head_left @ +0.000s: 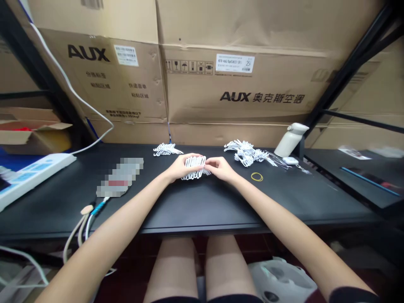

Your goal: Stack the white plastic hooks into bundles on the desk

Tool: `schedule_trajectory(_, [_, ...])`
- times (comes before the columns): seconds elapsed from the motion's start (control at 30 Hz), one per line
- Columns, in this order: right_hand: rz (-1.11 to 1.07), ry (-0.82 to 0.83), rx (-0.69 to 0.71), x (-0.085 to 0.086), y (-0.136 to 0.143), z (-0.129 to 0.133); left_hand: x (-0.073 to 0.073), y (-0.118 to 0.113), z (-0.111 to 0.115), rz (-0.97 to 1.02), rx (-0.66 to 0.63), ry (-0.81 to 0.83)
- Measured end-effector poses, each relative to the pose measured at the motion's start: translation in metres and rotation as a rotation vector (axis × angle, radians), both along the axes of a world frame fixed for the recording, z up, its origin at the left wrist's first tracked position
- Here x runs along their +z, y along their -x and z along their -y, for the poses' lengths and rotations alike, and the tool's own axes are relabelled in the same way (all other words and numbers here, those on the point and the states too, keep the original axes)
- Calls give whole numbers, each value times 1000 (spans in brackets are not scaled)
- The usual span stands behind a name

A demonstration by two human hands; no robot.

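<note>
A bundle of thin white looped pieces (pixel 193 167), lined up side by side, is gripped in my left hand (pixel 177 168) just above the black table. Its fingers wrap behind the bundle and the thumb lies across the front. From the other side my right hand (pixel 220 169) pinches the bundle's right end, thumb and forefinger together. What exactly sits between those fingertips is too small to make out. Behind my left hand lies a smaller cluster of similar white pieces (pixel 166 149). A larger loose heap of them (pixel 248 152) is at the back right.
Yellow rubber bands (pixel 256 176) lie right of my right hand. A cream bottle (pixel 291 139) stands at the back right, by a small white case (pixel 290 161). To the left are a pixelated device (pixel 121 176) with cables and a white power strip (pixel 36 176). Cardboard boxes (pixel 195 101) wall the back.
</note>
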State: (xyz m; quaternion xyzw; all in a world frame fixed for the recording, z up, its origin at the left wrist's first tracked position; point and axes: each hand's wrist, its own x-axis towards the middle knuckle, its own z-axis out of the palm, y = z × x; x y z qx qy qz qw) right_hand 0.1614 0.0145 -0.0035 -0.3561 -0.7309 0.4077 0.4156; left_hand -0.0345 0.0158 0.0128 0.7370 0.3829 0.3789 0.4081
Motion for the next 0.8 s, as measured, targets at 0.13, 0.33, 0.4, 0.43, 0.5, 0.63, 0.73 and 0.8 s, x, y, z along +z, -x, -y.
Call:
schedule_trajectory(0.13, [41, -13, 4, -2, 0, -1, -1, -2, 0, -78, 20, -104])
schedule_trajectory(0.33, [294, -310, -48, 2, 0, 12, -8, -2, -4, -111, 29, -154])
schedule_trajectory(0.4, [349, -408, -37, 4, 0, 15, -9, -2, -5, -108, 33, -149])
schedule_trajectory(0.43, [369, -433, -33, 5, 0, 16, -9, -2, -5, -108, 33, -143])
schedule_trajectory(0.5, [400, -449, -28, 5, 0, 17, -9, -3, -5, -110, 38, -135])
schedule_trajectory(0.63, [421, -456, -10, 4, -1, 16, -10, -2, -5, -117, 53, -132])
schedule_trajectory(0.73, [428, -451, 18, 3, -1, 15, -10, -2, -6, -116, 51, -137])
schedule_trajectory(0.8, [441, -440, 29, 3, -1, 14, -10, -1, -6, -116, 52, -139])
